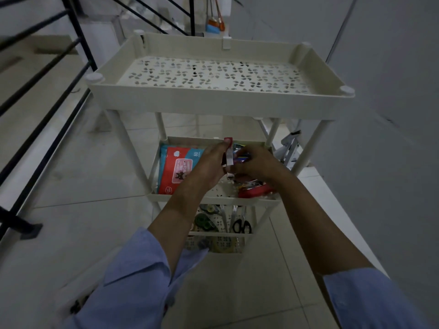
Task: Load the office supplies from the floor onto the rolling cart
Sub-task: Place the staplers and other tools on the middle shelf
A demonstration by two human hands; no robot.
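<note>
One flat red-and-white packet (229, 153) stands upright over the far part of the second shelf (213, 200) of the rolling cart (308, 148), pinched between the thumb and fingers of the left hand (209, 165). Touching it on the right is a coloured bundle (243, 156), too blurred to name, with the fingers of the right hand (256, 165) curled around it. The two hands meet above the shelf's middle.

Below them on the same shelf lie two things. One red and teal wipes pack (177, 169) fills the left side, and one red pouch (255, 189) sits in the near right corner. The forearms cross over the shelf's near edge and hide part of its middle.

The top tray (213, 100), with its pierced leaf pattern, juts out above and covers the far edge of the second shelf. On the third shelf (213, 233), one pair of black-handled scissors (241, 225) lies to the right, and two green tape dispensers (204, 220) lie to the left. A fourth shelf shows below it, its contents unclear.

The cart stands on a pale tiled floor (95, 174), with a black railing (47, 91) to its left and a grey wall (380, 91) to its right. Two blue sleeves (133, 281) are rolled back from the forearms.
</note>
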